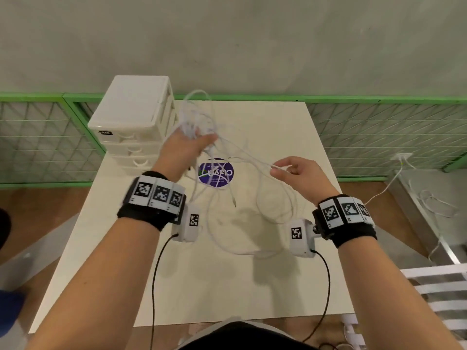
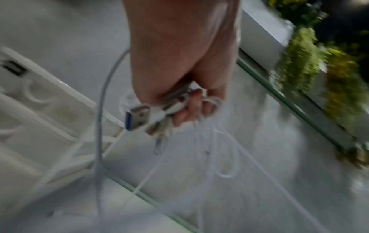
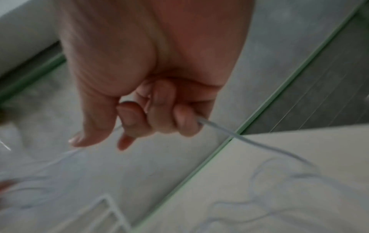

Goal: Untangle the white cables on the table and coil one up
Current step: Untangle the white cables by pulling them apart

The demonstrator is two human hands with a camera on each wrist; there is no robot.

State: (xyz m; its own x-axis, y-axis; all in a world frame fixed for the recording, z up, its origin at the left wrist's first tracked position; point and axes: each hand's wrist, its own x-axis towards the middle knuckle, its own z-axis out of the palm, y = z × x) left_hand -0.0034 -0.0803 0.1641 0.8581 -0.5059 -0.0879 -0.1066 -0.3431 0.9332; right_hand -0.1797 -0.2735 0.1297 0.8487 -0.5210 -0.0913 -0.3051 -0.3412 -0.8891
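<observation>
The square cream tabletop (image 1: 290, 286) carries a white plastic drawer unit (image 1: 131, 117) at its far left corner. Tangled thin white cables (image 1: 252, 213) hang over its middle. The left hand (image 1: 188, 147) grips a bunch of them, apparently plug ends; the right hand (image 1: 298, 173) pinches one strand.

Both wrist views are motion-blurred. In the left hand (image 2: 179, 88) the bundle of plugs (image 2: 159, 113) cannot be counted — fingers cover part of it. The white cables (image 1: 242, 198) cross too finely to separate, and the purple sticker (image 1: 216, 173) has unreadable print.
</observation>
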